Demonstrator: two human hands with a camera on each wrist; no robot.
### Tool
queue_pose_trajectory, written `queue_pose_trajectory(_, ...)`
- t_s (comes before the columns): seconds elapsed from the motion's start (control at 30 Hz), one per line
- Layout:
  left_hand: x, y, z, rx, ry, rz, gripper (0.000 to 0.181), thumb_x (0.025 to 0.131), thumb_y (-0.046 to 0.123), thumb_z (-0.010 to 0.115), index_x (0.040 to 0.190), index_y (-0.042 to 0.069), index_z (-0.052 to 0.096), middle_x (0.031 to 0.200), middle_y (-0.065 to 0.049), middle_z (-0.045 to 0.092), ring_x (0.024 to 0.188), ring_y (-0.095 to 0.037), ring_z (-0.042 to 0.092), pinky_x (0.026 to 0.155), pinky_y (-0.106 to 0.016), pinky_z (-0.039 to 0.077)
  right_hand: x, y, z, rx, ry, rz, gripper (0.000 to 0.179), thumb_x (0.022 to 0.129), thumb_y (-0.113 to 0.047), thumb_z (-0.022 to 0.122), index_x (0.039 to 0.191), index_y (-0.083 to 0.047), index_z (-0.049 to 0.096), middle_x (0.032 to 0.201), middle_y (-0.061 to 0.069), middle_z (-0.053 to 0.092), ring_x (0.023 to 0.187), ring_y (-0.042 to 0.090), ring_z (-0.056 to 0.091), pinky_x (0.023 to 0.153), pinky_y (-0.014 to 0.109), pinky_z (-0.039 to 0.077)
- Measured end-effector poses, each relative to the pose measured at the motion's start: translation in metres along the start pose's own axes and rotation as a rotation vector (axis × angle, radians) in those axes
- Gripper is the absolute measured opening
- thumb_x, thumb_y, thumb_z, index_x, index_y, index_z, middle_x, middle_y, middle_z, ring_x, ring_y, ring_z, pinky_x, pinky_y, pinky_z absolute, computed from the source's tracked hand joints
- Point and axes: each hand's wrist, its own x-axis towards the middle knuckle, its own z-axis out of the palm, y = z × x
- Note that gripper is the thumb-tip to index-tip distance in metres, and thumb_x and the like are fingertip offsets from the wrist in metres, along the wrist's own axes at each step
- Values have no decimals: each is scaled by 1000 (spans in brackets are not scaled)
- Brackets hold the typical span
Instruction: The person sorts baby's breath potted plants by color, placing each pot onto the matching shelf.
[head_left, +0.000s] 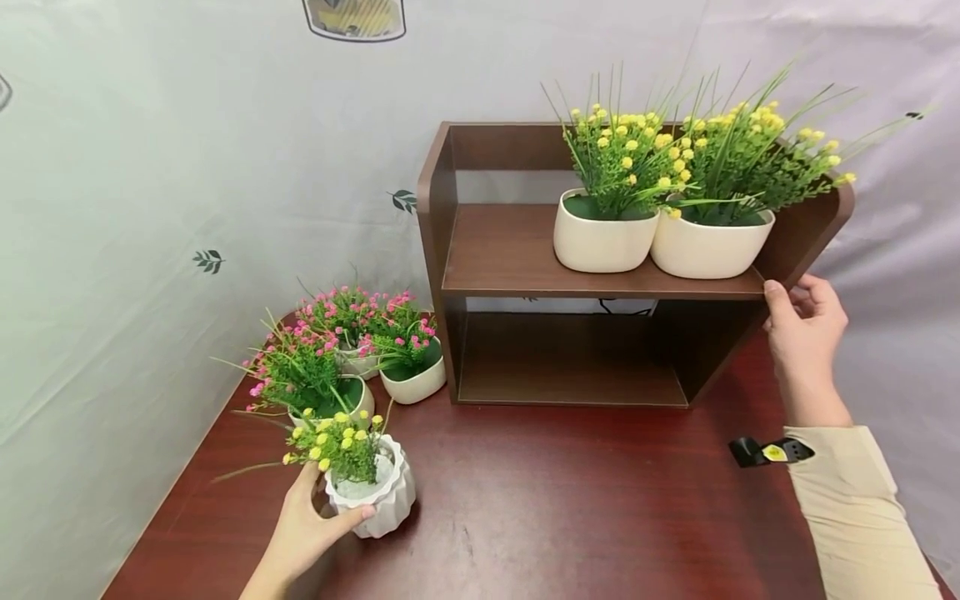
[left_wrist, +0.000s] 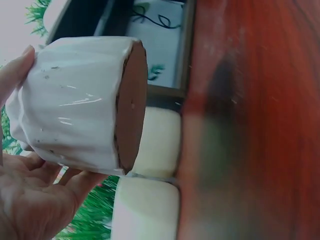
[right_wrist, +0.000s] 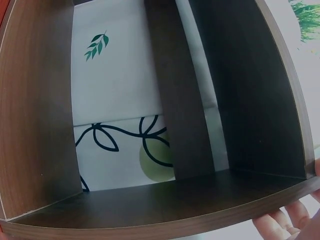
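Note:
My left hand (head_left: 303, 521) grips a white fluted flowerpot (head_left: 392, 498) with yellow flowers, thumb on the near side. In the left wrist view the pot's brown underside (left_wrist: 132, 107) shows, raised off the table. My right hand (head_left: 808, 329) holds the right side panel of a brown two-tier shelf (head_left: 570, 392), thumb at its front edge. The right wrist view shows the fingers (right_wrist: 280, 225) at that panel's edge, partly cut off by the frame. Two cream pots (head_left: 606, 242) with yellow flowers stand side by side on the upper tier.
Several pots with pink flowers (head_left: 412, 379) stand at the table's left, beside the shelf and behind the held pot. The shelf rests on a reddish-brown table (head_left: 570, 500), close to a patterned light cloth (head_left: 300, 125). A dark cord (head_left: 630, 312) shows behind the lower tier.

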Motion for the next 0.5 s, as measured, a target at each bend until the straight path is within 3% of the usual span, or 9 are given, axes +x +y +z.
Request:
queue_pose_trajectory(0.07,1,7,-1,-46,2,-34,79,62,1,85,129,-8,44,119,-23,57,98,13,49,78,-6,44,0,0,-1,0,-1,1,15,83,0,67,85,-14,65,66,-2,55,40,7,40,41,14,36)
queue_pose_trajectory(0.23,5,25,-4,-44,18,-97,77,65,3,84,130,-6,43,118,-21,58,94,12,50,74,-10,47,-1,-1,-2,-10,-2,2,14,83,0,67,85,-14,65,66,-3,55,40,6,40,41,14,36)
queue_pose_trajectory(0.5,18,52,-11,13,47,-57,78,65,8,86,131,-4,45,117,-21,59,93,13,49,74,-6,44,-2,-2,-1,-25,-11,-6,15,83,-1,67,84,-16,65,65,-4,55,40,5,40,41,14,35)
